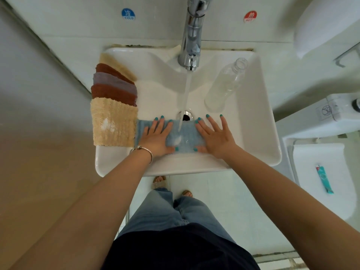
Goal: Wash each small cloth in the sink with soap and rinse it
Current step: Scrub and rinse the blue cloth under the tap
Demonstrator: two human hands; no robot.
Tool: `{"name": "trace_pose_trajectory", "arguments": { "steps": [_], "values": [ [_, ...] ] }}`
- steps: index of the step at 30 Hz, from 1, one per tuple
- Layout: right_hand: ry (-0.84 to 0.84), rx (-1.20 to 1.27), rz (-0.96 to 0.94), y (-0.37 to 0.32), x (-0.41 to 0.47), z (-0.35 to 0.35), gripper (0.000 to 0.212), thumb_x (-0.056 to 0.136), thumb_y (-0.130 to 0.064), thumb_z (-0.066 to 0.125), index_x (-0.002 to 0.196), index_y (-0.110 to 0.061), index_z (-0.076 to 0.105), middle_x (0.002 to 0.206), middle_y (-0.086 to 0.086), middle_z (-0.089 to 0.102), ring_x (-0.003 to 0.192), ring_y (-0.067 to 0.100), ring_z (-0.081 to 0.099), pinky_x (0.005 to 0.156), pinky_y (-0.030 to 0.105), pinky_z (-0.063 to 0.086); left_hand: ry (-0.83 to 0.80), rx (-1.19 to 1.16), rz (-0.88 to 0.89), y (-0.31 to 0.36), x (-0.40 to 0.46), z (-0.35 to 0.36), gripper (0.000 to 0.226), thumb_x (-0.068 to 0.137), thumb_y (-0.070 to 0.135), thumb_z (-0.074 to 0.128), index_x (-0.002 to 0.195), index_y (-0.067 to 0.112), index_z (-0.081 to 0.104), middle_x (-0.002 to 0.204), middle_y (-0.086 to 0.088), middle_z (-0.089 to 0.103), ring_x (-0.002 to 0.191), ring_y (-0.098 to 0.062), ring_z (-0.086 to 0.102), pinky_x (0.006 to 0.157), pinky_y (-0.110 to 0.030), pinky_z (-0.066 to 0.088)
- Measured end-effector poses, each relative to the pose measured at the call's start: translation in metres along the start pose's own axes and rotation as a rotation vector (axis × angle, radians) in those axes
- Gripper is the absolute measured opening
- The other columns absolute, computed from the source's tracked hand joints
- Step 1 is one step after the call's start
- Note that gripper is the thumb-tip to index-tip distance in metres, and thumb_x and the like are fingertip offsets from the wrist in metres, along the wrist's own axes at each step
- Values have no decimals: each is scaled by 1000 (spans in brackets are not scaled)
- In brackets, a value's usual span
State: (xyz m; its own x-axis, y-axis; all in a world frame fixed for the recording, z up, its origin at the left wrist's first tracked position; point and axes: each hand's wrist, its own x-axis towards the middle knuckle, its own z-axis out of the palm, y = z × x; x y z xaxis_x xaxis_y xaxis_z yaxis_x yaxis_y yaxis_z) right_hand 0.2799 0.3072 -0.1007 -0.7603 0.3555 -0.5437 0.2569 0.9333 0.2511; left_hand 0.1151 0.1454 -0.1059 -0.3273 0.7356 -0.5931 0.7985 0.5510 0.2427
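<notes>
Water from the chrome tap (pixel 191 36) falls between the left hand (pixel 157 136) and right hand (pixel 214 136), both spread flat with straight fingers. Under their palms lies the pale blue ribbed cloth (pixel 182 137), pressed against the white ceramic sink (pixel 259 123).

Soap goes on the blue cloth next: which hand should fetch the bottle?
Right. The right hand lies flat on the blue cloth on the bottle's side; the left hand, also flat, is farther and would cross the water.
</notes>
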Motion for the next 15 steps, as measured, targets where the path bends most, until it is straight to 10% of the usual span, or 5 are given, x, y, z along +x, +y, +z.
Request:
{"name": "trace_pose_trajectory", "arguments": {
  "steps": [15],
  "values": [
    [-158,93,252,20,-20,-8,85,92,-70,26,156,-20,1,164,-5,-2,150,26,-14,113,60,-16,78,155,73,2,16,-6,106,83,72,50,153,26,-15,160,0,-22,148,-17,-17,119,-45,-9]
  ]
}}
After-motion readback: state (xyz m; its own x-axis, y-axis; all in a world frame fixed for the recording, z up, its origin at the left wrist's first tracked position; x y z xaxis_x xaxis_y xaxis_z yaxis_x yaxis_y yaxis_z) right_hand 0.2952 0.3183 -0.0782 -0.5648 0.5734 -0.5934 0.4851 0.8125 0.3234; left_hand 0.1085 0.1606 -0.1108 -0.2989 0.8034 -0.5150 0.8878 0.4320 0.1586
